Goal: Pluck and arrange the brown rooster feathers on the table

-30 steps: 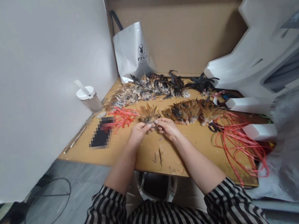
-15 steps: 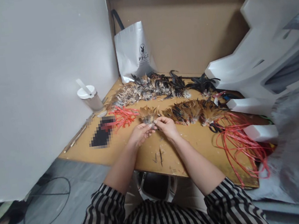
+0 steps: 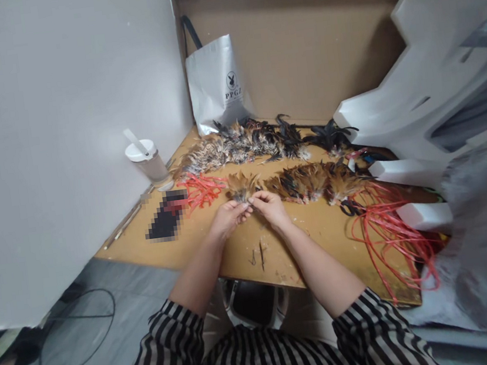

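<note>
Over the middle of the tan table, a small fan of brown feathers (image 3: 243,187) stands up from my fingers. My left hand (image 3: 229,217) is closed in a pinch round the pale quill ends of this bunch. Thumb and forefinger of my right hand (image 3: 270,207) pinch at the same quill ends, the fingertips of both hands nearly touching. Exactly what lies between the right fingertips is too small to make out. Just to the right lies a row of brown and black feather bunches (image 3: 309,181). Red plastic strips (image 3: 204,189) lie to the left of my hands.
More feathers (image 3: 239,146) form a long pile at the back, before a silver bag (image 3: 216,85). A lidded cup (image 3: 147,161) stands at the left by a pixelated dark object (image 3: 166,218). Long red strips (image 3: 386,224) and white foam (image 3: 425,215) border the right.
Both hands stay in the same place over the table, with the feather bunch between them. The right fingers have shifted very slightly against the quill ends.
</note>
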A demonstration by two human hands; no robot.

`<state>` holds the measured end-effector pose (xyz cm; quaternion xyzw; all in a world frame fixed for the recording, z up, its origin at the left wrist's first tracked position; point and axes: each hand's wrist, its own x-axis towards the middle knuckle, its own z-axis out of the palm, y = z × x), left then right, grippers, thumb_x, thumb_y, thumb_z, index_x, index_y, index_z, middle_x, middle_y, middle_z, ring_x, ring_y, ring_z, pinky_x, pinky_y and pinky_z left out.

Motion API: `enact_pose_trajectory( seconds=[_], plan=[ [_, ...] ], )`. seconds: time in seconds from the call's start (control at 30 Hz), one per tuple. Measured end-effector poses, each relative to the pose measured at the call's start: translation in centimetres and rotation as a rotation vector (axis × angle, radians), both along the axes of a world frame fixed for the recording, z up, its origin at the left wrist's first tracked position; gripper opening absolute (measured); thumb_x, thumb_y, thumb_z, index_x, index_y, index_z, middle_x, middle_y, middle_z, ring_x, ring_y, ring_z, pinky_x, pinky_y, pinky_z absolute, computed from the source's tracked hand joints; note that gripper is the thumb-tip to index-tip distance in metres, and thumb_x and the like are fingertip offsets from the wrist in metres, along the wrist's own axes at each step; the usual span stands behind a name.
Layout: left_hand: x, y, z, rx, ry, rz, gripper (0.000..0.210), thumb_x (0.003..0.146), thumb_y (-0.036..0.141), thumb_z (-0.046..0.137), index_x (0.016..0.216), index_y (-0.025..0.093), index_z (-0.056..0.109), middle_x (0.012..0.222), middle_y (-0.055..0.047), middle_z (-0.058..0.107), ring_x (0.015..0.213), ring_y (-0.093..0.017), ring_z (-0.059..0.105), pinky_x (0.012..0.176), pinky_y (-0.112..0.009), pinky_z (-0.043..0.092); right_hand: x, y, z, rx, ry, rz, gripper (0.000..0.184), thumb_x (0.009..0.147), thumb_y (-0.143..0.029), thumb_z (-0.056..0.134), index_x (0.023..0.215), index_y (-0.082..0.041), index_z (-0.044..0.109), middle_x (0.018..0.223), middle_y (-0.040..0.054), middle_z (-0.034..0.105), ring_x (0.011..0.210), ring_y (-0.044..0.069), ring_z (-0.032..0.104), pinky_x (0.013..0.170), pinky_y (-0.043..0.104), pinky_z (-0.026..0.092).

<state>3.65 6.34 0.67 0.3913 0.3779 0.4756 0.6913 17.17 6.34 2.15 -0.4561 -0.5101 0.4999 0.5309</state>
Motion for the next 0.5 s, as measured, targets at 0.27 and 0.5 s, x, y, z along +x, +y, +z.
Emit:
enact_pose_trajectory(
  seconds=[0.27,0.5],
  plan=[
    [-0.4,0.6,0.2,0.043,-0.080,0.224,0.024,0.060,0.027,0.070,0.074,0.009,0.063,0.069,-0.005,0.064,0.051,-0.005,0.051,0.046,-0.016,0.035,2.8,0.8,-0.5,0.180,-0.520,0.015,0.013,0.067,-0.028,0.057,0.068,-0.017,0.064,0.067,0.0028,0.061,0.061,0.013,0.051,0.060,0.026,0.038],
    [-0.7,0.8,0.1,0.038,-0.110,0.283,0.024,0.061,0.027,0.069,0.075,0.009,0.063,0.071,-0.006,0.065,0.051,-0.005,0.051,0.046,-0.016,0.034,2.4,-0.4,0.6,0.322,-1.207,0.097,0.017,0.074,-0.024,0.049,0.080,-0.020,0.065,0.086,0.0060,0.061,0.076,0.016,0.055,0.066,0.026,0.036]
  ],
)
